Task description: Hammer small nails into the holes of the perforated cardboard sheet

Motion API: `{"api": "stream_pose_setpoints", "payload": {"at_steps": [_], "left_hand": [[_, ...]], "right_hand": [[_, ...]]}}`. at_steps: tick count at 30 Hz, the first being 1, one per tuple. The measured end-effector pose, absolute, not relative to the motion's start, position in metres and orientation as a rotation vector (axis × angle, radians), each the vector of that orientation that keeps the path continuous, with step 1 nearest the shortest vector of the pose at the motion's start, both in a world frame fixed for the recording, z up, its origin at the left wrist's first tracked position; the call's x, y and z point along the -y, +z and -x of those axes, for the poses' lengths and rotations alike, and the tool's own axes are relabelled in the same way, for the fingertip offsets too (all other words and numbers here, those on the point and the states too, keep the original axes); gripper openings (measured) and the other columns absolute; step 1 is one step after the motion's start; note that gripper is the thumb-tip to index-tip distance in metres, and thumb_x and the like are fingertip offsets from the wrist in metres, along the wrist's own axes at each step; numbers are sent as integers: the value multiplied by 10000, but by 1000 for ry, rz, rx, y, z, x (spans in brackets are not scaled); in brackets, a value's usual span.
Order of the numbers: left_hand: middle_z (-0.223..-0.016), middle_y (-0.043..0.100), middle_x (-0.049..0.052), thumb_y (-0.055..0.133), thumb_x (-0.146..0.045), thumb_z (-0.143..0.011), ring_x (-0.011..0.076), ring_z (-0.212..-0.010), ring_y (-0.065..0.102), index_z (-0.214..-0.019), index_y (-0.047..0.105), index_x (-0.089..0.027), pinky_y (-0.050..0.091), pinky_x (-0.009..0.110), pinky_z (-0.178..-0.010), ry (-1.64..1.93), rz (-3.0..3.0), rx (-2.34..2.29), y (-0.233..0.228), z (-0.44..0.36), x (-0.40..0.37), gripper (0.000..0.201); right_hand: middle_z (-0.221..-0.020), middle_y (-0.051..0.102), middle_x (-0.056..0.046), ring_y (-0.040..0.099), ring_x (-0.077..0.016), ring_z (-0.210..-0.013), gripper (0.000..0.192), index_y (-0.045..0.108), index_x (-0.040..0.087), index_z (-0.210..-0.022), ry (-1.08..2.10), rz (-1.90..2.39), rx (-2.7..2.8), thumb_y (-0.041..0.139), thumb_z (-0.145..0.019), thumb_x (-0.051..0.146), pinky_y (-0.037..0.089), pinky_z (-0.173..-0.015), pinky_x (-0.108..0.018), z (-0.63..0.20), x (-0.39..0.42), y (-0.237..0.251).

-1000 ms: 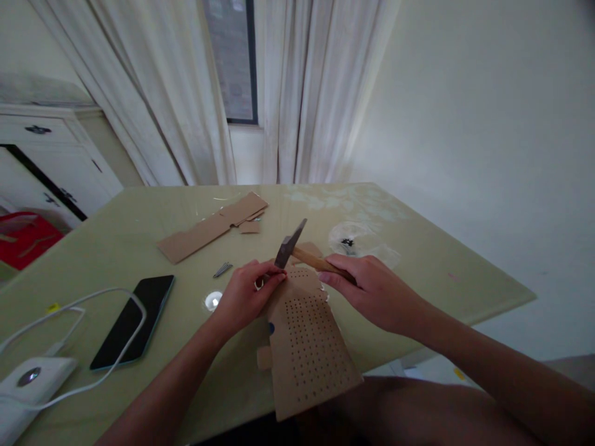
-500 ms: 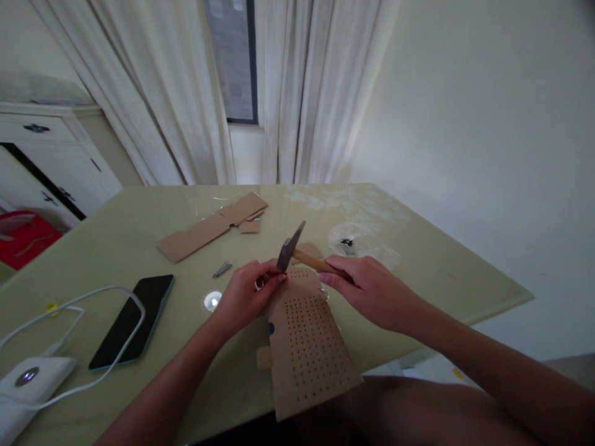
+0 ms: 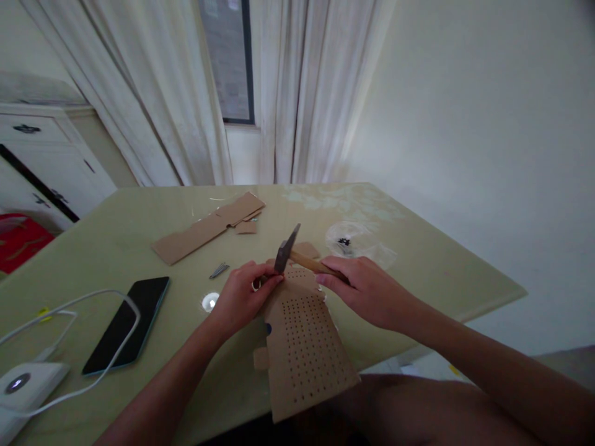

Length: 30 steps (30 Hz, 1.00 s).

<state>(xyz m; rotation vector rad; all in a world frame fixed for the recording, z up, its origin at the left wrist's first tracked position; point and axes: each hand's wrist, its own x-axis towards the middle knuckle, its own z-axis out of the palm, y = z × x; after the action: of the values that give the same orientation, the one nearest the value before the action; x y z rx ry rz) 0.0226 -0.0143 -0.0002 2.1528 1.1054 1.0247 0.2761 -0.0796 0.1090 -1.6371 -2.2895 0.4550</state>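
View turned slightly right; we find right hand (image 3: 365, 288) clenched round hammer (image 3: 307, 261), left hand (image 3: 242, 294) pinched closed, contents indistinct.

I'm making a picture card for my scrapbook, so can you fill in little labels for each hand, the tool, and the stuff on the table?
Right hand: gripping a hammer by its wooden handle
Left hand: fingertips close together by the hammer's metal head; anything pinched is too small to tell
Main piece: cardboard with rows of small holes, reaching past the table's near edge
Farther back: long cardboard strip; clear plastic with black bits
Left side: phone, white cable crossing over it
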Motion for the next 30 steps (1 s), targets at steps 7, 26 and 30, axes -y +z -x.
{"api": "stream_pose_setpoints", "payload": {"at_steps": [7,26,30], "left_hand": [[-827,775,22,710,-352,-983,171,-697,656,-998,844,-262,496,283,-657,1056,-2138,-1114,1,-24,15,163],[-860,808,12,731,-357,-969,173,-699,649,-1007,829,-252,475,300,-664,1023,-2068,-1143,-3,-26,15,149],[-902,812,22,702,-368,-983,170,-702,635,-1085,798,-228,463,301,-653,986,-2025,-1111,-1,-28,17,199]], "right_hand": [[-705,634,13,555,-151,-638,319,634,205,-854,452,1618,2241,557,-1110,380,299,-648,-317,-276,80,112],[-731,659,3,582,-161,-673,305,633,210,-830,473,1635,2286,569,-1095,348,312,-655,-315,-277,80,109],[-741,673,-3,596,-170,-682,299,639,213,-839,456,1640,2290,563,-1093,351,323,-654,-316,-277,80,109]]}}
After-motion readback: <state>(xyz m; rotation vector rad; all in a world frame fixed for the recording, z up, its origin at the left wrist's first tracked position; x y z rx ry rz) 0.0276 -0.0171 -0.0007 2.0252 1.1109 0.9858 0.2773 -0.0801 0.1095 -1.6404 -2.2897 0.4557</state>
